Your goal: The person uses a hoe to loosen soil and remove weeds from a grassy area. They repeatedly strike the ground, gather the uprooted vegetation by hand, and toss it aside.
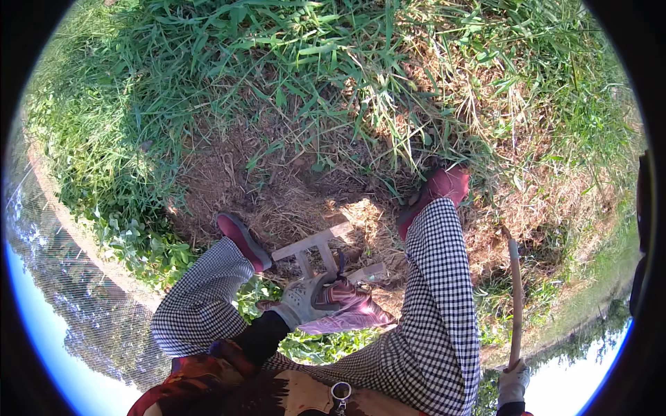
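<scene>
My left hand point(300, 302), in a pale grey glove, is closed at the near end of a low wooden stool point(305, 248), between my feet. A pink-purple cloth point(354, 315) and a striped piece of fabric lie against the stool beside the fingers. Part of the fingers is hidden behind the stool and cloth. Far to the right, my right hand point(513, 383), also gloved, grips the lower end of a long wooden-handled tool point(516, 305). A grey metal collar shows at the tool's far end; its head is small and hard to make out against the dry grass.
My feet in dark red shoes point(243, 239) stand apart on bare soil with dry straw point(291, 208). Tall green grass point(277, 62) grows ahead, and leafy weeds point(139, 236) on the left. A mesh fence point(76, 298) runs along the far left.
</scene>
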Action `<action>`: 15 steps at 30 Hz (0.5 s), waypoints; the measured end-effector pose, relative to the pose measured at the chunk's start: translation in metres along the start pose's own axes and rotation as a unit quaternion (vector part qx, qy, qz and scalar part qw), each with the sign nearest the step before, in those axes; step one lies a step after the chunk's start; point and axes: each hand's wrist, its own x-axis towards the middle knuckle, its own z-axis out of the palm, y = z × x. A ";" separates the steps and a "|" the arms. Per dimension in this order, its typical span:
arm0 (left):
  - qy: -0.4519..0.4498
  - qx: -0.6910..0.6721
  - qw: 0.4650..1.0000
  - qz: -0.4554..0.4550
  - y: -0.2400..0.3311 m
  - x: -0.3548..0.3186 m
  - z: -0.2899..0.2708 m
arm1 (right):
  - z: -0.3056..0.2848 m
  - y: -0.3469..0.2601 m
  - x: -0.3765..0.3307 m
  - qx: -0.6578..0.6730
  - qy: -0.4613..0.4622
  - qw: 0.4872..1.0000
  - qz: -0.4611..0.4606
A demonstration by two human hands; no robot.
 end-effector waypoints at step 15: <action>0.085 0.261 0.957 0.096 -0.019 -0.007 0.005 | 0.085 -0.132 -0.088 0.202 0.011 0.979 -0.017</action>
